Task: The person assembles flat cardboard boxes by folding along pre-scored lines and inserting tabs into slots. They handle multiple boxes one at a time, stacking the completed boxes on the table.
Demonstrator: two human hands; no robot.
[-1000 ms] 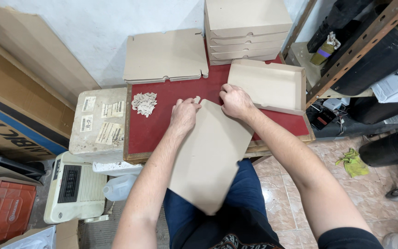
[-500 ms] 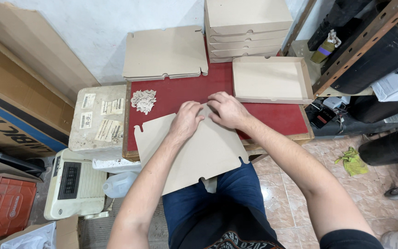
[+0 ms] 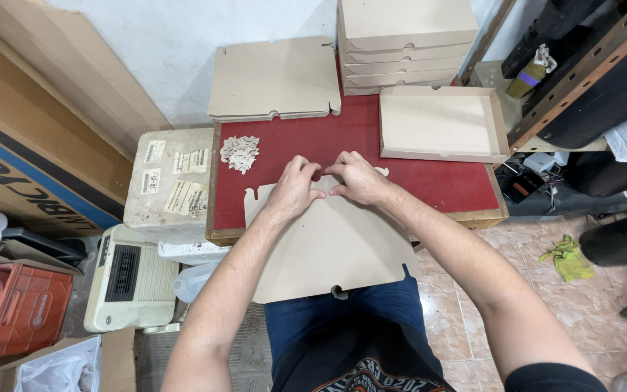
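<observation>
A flat die-cut cardboard box blank (image 3: 332,243) lies half on the red table (image 3: 429,178) and half over my lap. Both hands pinch its far edge: my left hand (image 3: 293,187) and my right hand (image 3: 353,176) sit side by side, fingertips nearly touching at the same spot on the edge. A small pile of cardboard scraps (image 3: 239,152) lies on the table left of my hands. An open folded box tray (image 3: 440,123) sits at the right rear of the table.
A stack of flat blanks (image 3: 273,80) lies at the back left, and a stack of closed boxes (image 3: 404,40) stands behind the tray. A white foam box (image 3: 170,181) and a white appliance (image 3: 128,276) are to the left. Metal shelving (image 3: 582,69) stands at right.
The blank has turned from a diagonal, corner-down position to lying square across the table edge. Both hands have come closer together on its far edge.
</observation>
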